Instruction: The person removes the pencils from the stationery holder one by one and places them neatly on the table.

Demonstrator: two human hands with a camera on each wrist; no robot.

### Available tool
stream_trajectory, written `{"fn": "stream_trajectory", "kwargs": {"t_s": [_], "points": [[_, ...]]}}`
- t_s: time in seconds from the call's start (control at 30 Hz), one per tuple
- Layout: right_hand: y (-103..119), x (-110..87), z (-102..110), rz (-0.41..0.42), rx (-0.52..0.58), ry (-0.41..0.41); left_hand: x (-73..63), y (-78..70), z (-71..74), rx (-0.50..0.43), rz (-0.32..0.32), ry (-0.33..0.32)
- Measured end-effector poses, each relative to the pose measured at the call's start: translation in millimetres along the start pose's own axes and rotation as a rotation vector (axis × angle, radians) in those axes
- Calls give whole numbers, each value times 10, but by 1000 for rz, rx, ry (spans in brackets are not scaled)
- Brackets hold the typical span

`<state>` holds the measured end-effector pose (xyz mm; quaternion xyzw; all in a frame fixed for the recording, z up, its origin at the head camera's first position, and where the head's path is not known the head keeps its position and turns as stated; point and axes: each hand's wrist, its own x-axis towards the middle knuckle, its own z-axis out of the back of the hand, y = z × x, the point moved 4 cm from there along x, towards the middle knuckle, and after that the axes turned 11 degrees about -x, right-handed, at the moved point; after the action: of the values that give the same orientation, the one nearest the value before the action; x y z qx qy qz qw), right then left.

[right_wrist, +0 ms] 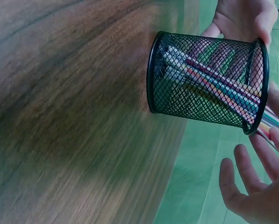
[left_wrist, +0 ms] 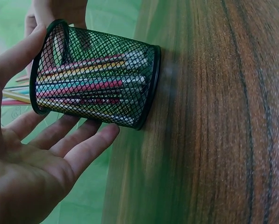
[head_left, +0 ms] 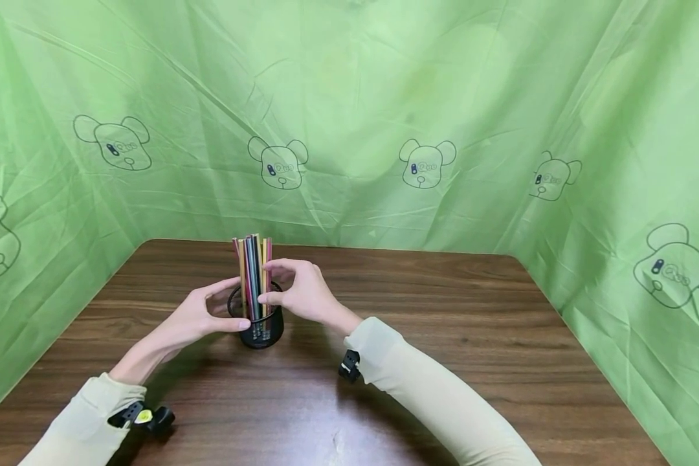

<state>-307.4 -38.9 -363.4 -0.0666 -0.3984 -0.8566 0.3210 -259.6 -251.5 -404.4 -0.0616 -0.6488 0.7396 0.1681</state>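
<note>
Black mesh cup stands upright on the wooden table, left of centre. Coloured pencils stand inside, upper lengths above the rim. Left hand: grip curved around the cup, thumb at the rim. Right hand: narrow grip, thumb and fingers holding pencils above the rim. Green cloth hangs behind.

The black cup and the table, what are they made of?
The black cup looks like wire mesh, probably painted metal: strands cross in diamonds, and the colored sticks show through. The table looks like slightly shiny brown wood, with streaky grain and glare, though it could be a wood-look covering.
</note>
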Motion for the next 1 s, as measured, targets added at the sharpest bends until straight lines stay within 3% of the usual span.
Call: {"fn": "stream_trajectory", "kwargs": {"t_s": [0.27,0.5,0.8,1.0], "points": [[-53,15,70,-58,62,-140,-7,13,-11,2,23,-8],[-123,55,94,-67,150,-216,-3,12,9,7,28,-15],[-173,68,117,-116,279,-236,-23,15,24,26,51,-30],[-155,109,163,-105,310,-230,-23,13,29,19,67,-33]]}}
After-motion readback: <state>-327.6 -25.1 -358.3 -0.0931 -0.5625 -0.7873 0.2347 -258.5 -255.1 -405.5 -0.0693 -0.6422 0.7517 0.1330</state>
